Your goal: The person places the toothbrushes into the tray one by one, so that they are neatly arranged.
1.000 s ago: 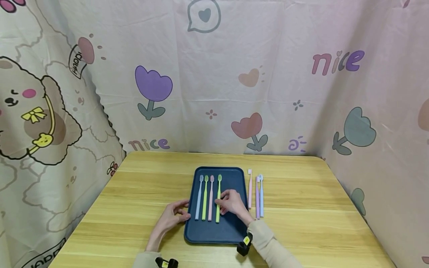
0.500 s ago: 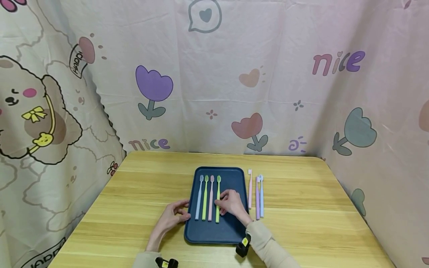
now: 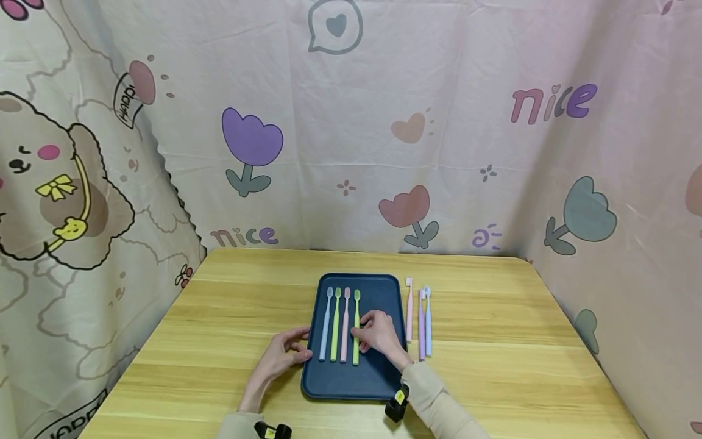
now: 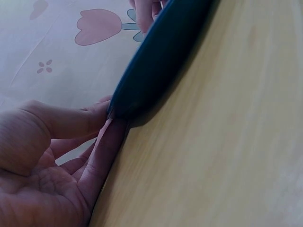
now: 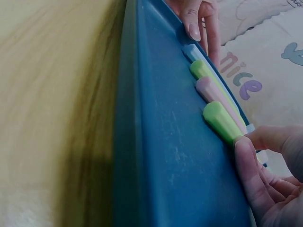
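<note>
While our right hand (image 3: pixel 379 334) pinched the rightmost green toothbrush (image 3: pixel 356 316) on the tray (image 3: pixel 375 384) our left hand (image 3: pixel 281 353) gripped, we had a pink toothbrush (image 3: pixel 345 329) close left and three loose toothbrushes (image 3: pixel 428 326) tableside, beyond the right rim (image 3: pixel 401 305).

The head view is looking forward and down from well back, taking in desk (image 3: pixel 493 341), tray (image 3: pixel 378 381) and printed cloth (image 3: pixel 340 140). Close behind the left hand (image 3: pixel 282 353), the left wrist camera (image 3: pixel 282 431) is facing the tray's edge, tilted. The right wrist camera (image 3: pixel 395 408) is looking low across the tray, close beside the right hand (image 3: pixel 379 335). Both wrist views are sharing tray, cloth and hands.
</note>
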Demonstrator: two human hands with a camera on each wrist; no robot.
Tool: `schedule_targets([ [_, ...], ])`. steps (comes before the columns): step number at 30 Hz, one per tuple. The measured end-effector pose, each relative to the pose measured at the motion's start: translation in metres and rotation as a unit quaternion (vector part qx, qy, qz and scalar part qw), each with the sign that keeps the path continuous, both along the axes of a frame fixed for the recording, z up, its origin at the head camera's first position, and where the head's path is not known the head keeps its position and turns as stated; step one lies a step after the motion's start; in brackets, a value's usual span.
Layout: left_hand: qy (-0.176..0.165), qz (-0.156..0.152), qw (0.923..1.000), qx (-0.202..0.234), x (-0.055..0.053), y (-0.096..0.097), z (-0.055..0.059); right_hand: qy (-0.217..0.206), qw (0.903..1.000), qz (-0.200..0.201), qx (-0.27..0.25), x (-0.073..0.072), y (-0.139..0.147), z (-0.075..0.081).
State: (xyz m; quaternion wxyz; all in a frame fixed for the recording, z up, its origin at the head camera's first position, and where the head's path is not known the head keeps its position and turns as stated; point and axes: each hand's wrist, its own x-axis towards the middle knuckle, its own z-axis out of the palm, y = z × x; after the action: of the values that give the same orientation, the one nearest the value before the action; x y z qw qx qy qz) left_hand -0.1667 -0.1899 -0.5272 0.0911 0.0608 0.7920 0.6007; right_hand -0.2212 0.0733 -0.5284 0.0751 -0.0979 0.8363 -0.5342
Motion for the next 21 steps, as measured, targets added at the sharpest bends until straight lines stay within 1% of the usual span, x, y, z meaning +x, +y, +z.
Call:
schedule_targets([
  [5,0.003,0.0,1.0,0.0,0.0,0.0,0.0,-0.004,1.0,0.0,-0.005,0.001,0.001,0.0],
  [9,0.005,0.002,1.0,-0.003,-0.001,0.001,-0.001,0.002,0.9998,0.002,-0.019,0.003,0.007,0.0],
  [12,0.007,0.005,0.9999,-0.007,-0.001,0.001,-0.001,0.004,0.9992,0.013,-0.037,0.005,0.013,-0.001],
  [16,0.011,0.002,0.9999,-0.008,-0.001,0.0,-0.001,-0.006,0.9973,0.04,-0.062,0.008,0.018,0.0],
  [21,0.021,-0.011,0.9997,0.001,-0.002,-0.001,-0.002,-0.013,0.9962,0.056,-0.065,0.009,0.017,-0.002],
])
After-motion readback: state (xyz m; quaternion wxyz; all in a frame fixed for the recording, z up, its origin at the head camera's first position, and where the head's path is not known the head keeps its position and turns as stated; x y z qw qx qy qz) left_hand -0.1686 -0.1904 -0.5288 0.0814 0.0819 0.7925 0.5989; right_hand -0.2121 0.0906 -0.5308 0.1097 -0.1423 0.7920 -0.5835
